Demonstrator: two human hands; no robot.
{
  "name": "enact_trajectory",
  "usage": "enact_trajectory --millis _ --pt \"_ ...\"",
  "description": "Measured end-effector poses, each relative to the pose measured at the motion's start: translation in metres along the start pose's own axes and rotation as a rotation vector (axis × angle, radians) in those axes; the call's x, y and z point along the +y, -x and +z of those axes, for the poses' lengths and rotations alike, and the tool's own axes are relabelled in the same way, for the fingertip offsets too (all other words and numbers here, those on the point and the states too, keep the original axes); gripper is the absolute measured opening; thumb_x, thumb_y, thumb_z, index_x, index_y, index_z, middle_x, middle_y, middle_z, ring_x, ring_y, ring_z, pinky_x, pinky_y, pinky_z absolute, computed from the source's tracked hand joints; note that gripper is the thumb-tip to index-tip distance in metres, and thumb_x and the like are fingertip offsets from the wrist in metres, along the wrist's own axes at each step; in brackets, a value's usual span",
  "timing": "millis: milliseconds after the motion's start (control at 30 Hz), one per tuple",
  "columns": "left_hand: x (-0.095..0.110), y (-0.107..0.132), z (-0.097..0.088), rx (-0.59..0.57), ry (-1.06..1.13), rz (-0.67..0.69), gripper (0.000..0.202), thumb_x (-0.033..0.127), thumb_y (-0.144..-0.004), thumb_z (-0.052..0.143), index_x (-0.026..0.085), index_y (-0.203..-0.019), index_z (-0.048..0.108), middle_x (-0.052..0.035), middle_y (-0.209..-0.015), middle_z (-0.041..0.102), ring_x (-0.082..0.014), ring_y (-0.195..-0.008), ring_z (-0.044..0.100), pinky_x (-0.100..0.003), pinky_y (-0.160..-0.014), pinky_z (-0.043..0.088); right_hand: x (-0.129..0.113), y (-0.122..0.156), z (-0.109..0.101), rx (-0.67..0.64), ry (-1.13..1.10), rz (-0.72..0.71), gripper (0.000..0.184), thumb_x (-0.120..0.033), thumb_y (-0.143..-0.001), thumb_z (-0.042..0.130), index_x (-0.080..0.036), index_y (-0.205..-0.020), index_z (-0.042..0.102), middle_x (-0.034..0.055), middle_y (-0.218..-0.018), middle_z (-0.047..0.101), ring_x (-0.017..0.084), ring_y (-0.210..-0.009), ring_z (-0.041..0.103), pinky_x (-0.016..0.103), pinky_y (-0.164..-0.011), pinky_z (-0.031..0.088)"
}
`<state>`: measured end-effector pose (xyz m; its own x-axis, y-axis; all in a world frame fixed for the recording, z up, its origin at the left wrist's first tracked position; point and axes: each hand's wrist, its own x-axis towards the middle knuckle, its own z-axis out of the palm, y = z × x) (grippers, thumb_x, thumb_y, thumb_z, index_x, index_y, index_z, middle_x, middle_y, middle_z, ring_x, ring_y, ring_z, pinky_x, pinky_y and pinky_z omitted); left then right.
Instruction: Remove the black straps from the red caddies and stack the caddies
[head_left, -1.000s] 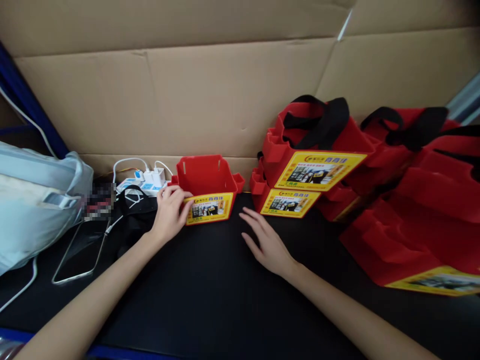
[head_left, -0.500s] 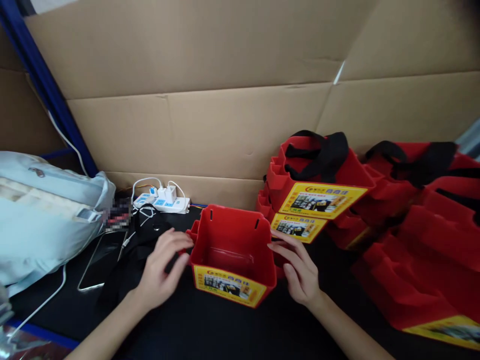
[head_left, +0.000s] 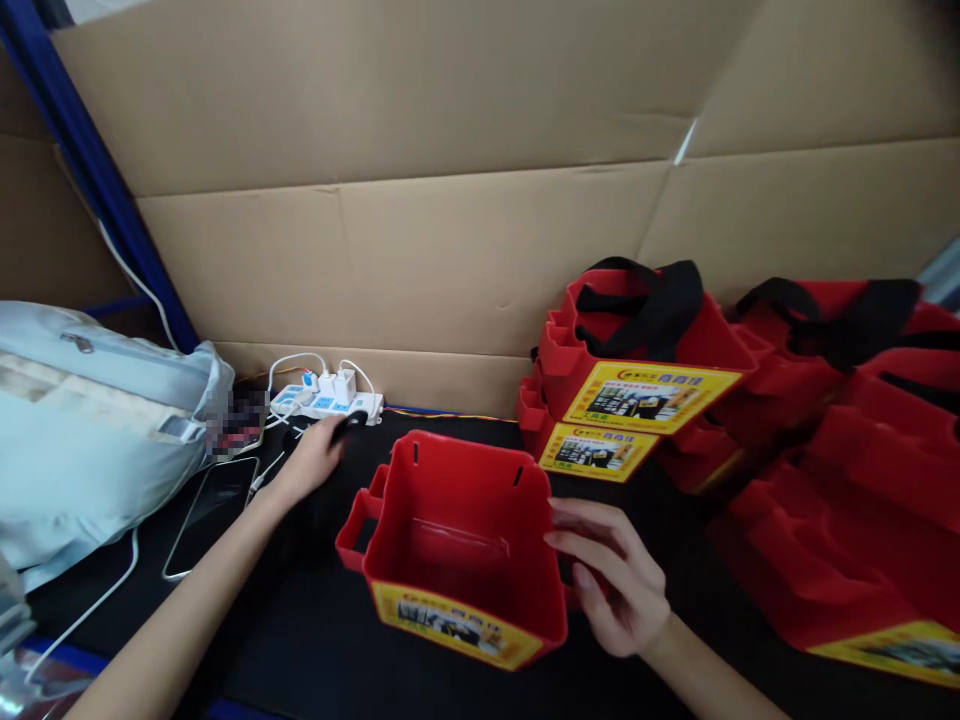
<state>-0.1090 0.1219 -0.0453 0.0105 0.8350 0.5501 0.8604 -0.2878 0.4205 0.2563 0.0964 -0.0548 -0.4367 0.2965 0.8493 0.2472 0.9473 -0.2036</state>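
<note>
A red plastic tool box with a yellow picture label on its front stands on the black surface, its top facing up. Two slots pierce its back wall, and a loop-like side pocket juts out at left. My right hand grips the box's right side, fingertips at the rim and thumb lower down by the side part. Behind the box to the left, my left hand is closed on a black strap, whose end shows past the fingers. The rest of the strap blends into the dark surface.
Stacked red tool boxes with black straps stand at the right. A white power strip with plugs and cables lies by the cardboard wall. At left are a phone and a pale blue bag.
My left hand has left the box's left side and moved up and back to the black strap. The box has come slightly nearer, with my right hand still at its right side.
</note>
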Motion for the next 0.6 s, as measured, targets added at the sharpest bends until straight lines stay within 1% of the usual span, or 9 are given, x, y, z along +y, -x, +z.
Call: enact_trajectory --millis 67,167,233,300,367,400,433,533,600 --pt "0.018 -0.035 -0.007 0.054 0.066 0.03 0.019 0.027 -0.084 0.037 0.017 -0.086 0.054 -0.0057 -0.076 0.06 -0.0196 -0.074 0.058 -0.033 -0.069 0.046 -0.012 -0.011 -0.007 0.013 -0.048 0.046 0.027 -0.017 -0.084 0.04 -0.021 -0.102 0.059 0.0136 -0.106 0.053 0.024 -0.093 0.056 0.038 -0.071 0.053" --pt "0.06 -0.087 -0.015 0.12 0.187 0.082 0.032 0.031 -0.091 0.022 0.017 -0.089 0.05 -0.005 -0.075 0.058 -0.0145 -0.067 0.056 -0.028 -0.065 0.046 -0.018 -0.049 -0.021 0.047 -0.135 0.248 0.022 -0.026 -0.088 0.039 -0.023 -0.098 0.059 0.0103 -0.098 0.059 0.023 -0.095 0.056 0.041 -0.082 0.049" --pt "0.094 -0.112 -0.015 0.157 0.353 0.181 0.03 0.035 -0.091 0.028 0.017 -0.085 0.051 -0.006 -0.078 0.058 -0.0153 -0.071 0.056 -0.028 -0.067 0.045 -0.012 -0.085 -0.024 -0.066 -0.227 0.407 0.017 -0.028 -0.086 0.047 -0.024 -0.099 0.058 0.0078 -0.1 0.06 0.021 -0.097 0.057 0.037 -0.085 0.048" --pt "0.126 -0.125 -0.011 0.128 0.378 0.234 0.034 0.042 -0.09 0.029 0.017 -0.088 0.053 -0.0068 -0.082 0.06 -0.0178 -0.076 0.057 -0.03 -0.07 0.045 0.003 -0.118 -0.015 -0.173 -0.392 0.542 0.034 -0.032 -0.082 0.054 -0.023 -0.114 0.049 0.0086 -0.112 0.057 0.02 -0.1 0.057 0.037 -0.087 0.048" --pt "0.147 -0.129 -0.002 0.028 0.316 0.246 0.04 0.048 -0.089 0.028 0.017 -0.094 0.053 -0.0082 -0.086 0.062 -0.0214 -0.081 0.058 -0.034 -0.073 0.044 0.022 -0.141 0.007 -0.192 -0.478 0.588 0.055 -0.033 -0.073 0.063 -0.02 -0.121 0.041 0.0108 -0.119 0.053 0.02 -0.101 0.057 0.035 -0.085 0.05" --pt "0.152 -0.127 0.002 -0.026 0.276 0.24 0.043 0.051 -0.088 0.029 0.017 -0.096 0.053 -0.0093 -0.088 0.062 -0.0229 -0.082 0.058 -0.036 -0.073 0.043 0.032 -0.148 0.02 -0.206 -0.504 0.591 0.059 -0.031 -0.069 0.066 -0.019 -0.121 0.04 0.011 -0.119 0.054 0.019 -0.101 0.057 0.034 -0.084 0.05" --pt "0.154 -0.125 0.007 -0.072 0.246 0.229 0.046 0.054 -0.087 0.029 0.016 -0.098 0.053 -0.0104 -0.089 0.062 -0.0239 -0.082 0.059 -0.037 -0.073 0.043 0.041 -0.152 0.033 -0.197 -0.526 0.602 0.056 -0.029 -0.068 0.066 -0.018 -0.117 0.042 0.0106 -0.112 0.057 0.018 -0.095 0.059 0.034 -0.083 0.05" --pt "0.146 -0.12 0.015 -0.191 0.211 0.214 0.051 0.058 -0.085 0.031 0.014 -0.098 0.053 -0.0126 -0.089 0.062 -0.0234 -0.079 0.059 -0.034 -0.069 0.043 0.062 -0.152 0.062 -0.16 -0.542 0.66 0.031 -0.026 -0.069 0.059 -0.015 -0.097 0.051 0.004 -0.083 0.063 0.015 -0.075 0.061 0.032 -0.074 0.05" --pt "0.134 -0.118 0.014 -0.265 0.215 0.248 0.048 0.058 -0.081 0.04 0.014 -0.094 0.054 -0.0101 -0.085 0.062 -0.021 -0.075 0.057 -0.031 -0.064 0.042 0.07 -0.147 0.069 -0.14 -0.516 0.686 0.013 -0.024 -0.069 0.056 -0.015 -0.078 0.053 -0.001 -0.066 0.057 0.013 -0.067 0.057 0.028 -0.066 0.048"
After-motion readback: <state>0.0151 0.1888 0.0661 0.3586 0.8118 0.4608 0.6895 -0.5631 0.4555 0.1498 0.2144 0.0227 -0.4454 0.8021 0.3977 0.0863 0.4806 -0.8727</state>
